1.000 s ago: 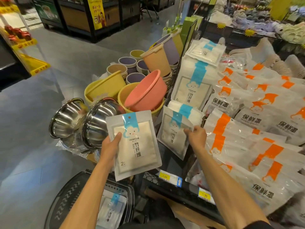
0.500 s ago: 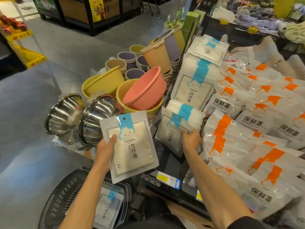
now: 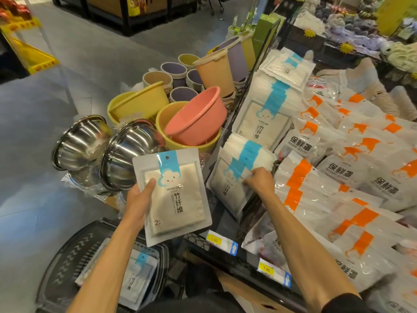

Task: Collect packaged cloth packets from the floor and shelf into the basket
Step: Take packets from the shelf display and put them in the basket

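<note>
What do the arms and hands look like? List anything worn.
The left hand and right hand are bare: no gloves, rings or watch visible. Both forearms are uncovered. A dark sleeve begins high on the right arm; none shows on the left.

A grey tiled floor (image 3: pixel 74 64) shows a soft sheen of light. Dark wooden display stands (image 3: pixel 117 10) line the far aisle, and a yellow rack (image 3: pixel 33 57) stands at the left edge.

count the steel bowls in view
2. Left bowl lies leftmost; right bowl is beside it, partly behind the packet held in the left hand. Others may be nested underneath.
</note>
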### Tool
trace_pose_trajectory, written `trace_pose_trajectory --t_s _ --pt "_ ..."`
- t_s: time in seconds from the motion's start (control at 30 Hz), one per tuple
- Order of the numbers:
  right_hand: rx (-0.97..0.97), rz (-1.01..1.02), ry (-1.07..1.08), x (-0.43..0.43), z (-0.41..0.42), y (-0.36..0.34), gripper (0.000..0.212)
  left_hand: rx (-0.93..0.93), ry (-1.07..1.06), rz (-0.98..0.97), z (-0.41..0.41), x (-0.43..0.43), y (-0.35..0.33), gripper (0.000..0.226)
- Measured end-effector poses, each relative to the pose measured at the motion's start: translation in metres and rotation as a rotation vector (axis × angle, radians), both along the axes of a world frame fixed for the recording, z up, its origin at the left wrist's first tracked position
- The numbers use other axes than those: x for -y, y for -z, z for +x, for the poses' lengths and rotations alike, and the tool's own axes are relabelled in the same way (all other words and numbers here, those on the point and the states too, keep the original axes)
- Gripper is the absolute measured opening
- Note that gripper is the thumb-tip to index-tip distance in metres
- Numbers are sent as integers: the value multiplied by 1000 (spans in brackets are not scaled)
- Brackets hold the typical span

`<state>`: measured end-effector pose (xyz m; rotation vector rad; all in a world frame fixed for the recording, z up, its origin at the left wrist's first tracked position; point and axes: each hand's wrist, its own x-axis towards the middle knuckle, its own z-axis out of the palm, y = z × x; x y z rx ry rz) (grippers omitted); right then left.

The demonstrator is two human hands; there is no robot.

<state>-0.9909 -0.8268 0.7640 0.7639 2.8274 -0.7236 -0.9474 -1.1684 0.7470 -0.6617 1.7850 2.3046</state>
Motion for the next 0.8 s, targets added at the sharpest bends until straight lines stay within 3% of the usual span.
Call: trace_pose_trajectory --t_s 0.37,0.53,0.8 --pt "74 60 -134 -6 -23 4 29 -9 20 -11 -2 -5 -8 22" --pt "3 97 -73 -12 -26 7 14 -6 25 -16 -10 -7 -8 19" --pt "3 201 -76 -9 -19 11 15 -2 40 -25 -12 -16 -11 18"
